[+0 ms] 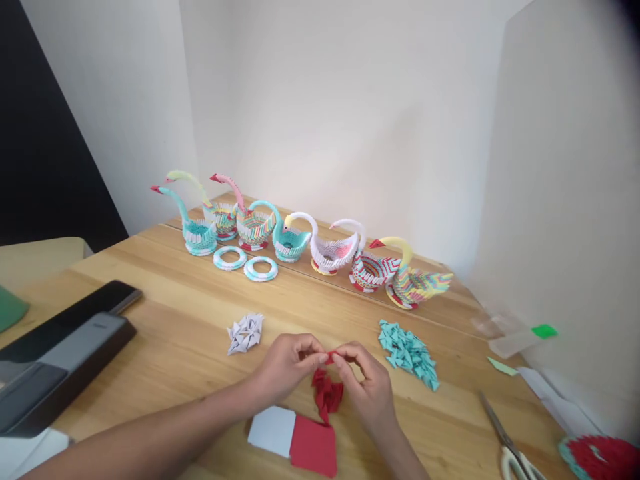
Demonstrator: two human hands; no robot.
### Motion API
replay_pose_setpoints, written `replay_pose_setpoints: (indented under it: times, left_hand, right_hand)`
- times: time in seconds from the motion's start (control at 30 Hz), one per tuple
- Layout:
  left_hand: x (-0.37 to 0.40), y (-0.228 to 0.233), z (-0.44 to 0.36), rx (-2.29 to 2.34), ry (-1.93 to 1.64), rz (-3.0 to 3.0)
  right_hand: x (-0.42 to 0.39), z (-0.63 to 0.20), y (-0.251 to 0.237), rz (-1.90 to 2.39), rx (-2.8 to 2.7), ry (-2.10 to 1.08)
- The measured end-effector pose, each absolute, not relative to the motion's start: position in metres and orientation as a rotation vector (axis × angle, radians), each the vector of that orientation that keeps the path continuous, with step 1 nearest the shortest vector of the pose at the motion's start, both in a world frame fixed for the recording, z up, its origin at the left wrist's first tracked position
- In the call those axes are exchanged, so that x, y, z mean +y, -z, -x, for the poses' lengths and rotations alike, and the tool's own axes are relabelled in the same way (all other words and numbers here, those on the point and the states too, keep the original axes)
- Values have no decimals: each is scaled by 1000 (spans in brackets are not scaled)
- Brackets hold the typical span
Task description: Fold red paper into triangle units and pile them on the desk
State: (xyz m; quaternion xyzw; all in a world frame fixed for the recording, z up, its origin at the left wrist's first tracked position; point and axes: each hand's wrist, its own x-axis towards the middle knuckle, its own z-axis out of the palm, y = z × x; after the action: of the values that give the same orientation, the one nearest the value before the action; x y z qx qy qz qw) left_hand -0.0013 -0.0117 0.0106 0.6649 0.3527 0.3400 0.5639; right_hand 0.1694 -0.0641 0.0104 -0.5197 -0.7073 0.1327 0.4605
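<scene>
Between my two hands, above the table, is a small red piece of folded paper (329, 358). My left hand (290, 363) pinches its left end with thumb and forefinger. From the other side, my right hand (366, 377) pinches the same piece; the fingertips nearly meet and cover most of it. Just below lies a small heap of red folded paper pieces (328, 395). Nearer to me rest a stack of red paper (314, 447) and a stack of white paper (273, 431), side by side. A pile of grey-white folded pieces (245, 333) lies left, a larger teal pile (409, 353) right.
Several folded-paper swans, one a teal swan (199, 235), stand along the back. Before them lie two paper rings (261, 268). Scissors (505, 437) and a red-and-teal round piece (600, 457) are at right. A phone (75, 317) and a dark grey box (65, 373) lie left.
</scene>
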Motion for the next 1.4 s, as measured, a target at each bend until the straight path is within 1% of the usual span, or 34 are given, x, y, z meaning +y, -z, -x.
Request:
replay_pose_setpoints:
  times: [0.2, 0.6, 0.73, 0.83, 0.97, 1.1, 1.23, 1.4]
  left_hand:
    - [-13, -6, 3, 871, -772, -1737]
    - [-17, 2, 1, 754, -784, -1908]
    - [-17, 0, 1, 739, -758, -1926]
    - [-17, 0, 0, 757, -758, -1796]
    - [-17, 2, -1, 729, -770, -1562]
    - [-17, -3, 0, 689, -767, -1428]
    - [-15, -9, 4, 740, -747, -1516]
    - [-14, -9, 5, 742, -692, -1630]
  right_hand:
    - [-65, -170, -11, 1258, -1824, -283]
    - [-66, -169, -12, 1213, -1951, 98]
    - [-67, -167, -11, 1210, -1948, 121]
    - [-67, -168, -11, 1207, -1937, 122]
    - [-66, -169, -11, 1202, -1938, 55]
    - [-65, -171, -14, 1252, -1885, -194]
    - [-64, -175, -15, 1270, -1803, -393]
    - [-65, -172, -14, 1271, -1793, -399]
